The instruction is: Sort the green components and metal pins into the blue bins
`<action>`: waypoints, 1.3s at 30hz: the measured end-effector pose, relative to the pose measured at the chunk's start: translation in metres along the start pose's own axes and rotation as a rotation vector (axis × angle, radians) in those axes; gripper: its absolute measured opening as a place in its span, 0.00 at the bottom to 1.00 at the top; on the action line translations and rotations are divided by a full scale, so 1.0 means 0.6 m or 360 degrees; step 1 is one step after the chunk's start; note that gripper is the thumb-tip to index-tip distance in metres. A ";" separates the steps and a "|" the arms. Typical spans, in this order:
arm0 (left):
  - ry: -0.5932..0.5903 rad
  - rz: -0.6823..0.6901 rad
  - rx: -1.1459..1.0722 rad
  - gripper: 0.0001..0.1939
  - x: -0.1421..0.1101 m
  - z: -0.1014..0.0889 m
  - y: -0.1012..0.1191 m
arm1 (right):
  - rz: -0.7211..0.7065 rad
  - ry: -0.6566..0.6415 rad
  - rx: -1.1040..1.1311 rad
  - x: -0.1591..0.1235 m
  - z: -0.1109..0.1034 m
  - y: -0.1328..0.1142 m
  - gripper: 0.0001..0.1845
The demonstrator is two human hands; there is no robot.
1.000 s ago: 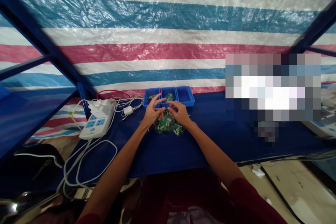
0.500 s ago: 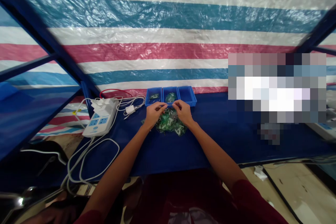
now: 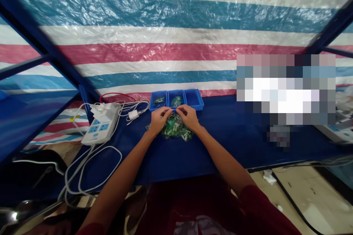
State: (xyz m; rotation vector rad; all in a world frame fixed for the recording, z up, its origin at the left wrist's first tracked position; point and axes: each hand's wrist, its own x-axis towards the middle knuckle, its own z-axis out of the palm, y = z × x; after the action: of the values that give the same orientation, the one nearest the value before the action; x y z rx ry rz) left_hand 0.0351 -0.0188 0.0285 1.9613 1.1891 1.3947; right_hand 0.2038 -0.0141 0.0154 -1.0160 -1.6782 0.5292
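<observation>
My left hand [image 3: 157, 118] and my right hand [image 3: 188, 116] meet fingertip to fingertip above a pile of small green parts [image 3: 174, 131] on the dark blue table [image 3: 226, 143]. Both hands are closed in a pinch on a small piece between them, too small to name. Just behind the hands stand three joined blue bins [image 3: 194, 100]; the left and middle ones hold a few green parts, and I see nothing in the right one.
A white power strip [image 3: 99, 128] with plugs and looping white cables [image 3: 82, 169] lies at the left. A red cable [image 3: 116, 96] runs along the back. A striped tarp [image 3: 176, 36] forms the back wall. Blue frame bars [image 3: 41, 40] cross at the left.
My left fingers, spread a second ago, have closed into a pinch. Both hands have drawn together over the pile, thumbs and fingertips now touching.
</observation>
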 end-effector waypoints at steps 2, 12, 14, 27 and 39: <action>0.0037 -0.0010 -0.0015 0.14 0.000 -0.001 0.001 | -0.0010 0.0001 0.0002 -0.001 0.000 0.000 0.14; 0.0044 -0.0017 -0.0027 0.17 -0.001 -0.003 0.003 | -0.0073 0.0060 -0.0018 -0.001 0.000 -0.002 0.15; 0.0089 0.0004 -0.0033 0.15 -0.001 -0.003 0.004 | -0.0056 0.0061 -0.0049 -0.001 0.001 0.000 0.16; 0.0070 -0.0097 -0.0262 0.15 0.004 -0.001 -0.004 | -0.0025 0.0144 -0.0106 -0.001 -0.002 0.000 0.16; 0.0168 0.0038 0.0055 0.11 0.004 -0.002 -0.014 | -0.0042 0.0048 -0.0020 -0.007 -0.004 -0.004 0.17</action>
State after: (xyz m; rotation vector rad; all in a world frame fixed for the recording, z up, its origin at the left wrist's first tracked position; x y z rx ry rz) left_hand 0.0312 -0.0128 0.0237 1.9520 1.2481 1.5161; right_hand 0.2056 -0.0192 0.0157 -1.0051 -1.6683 0.4843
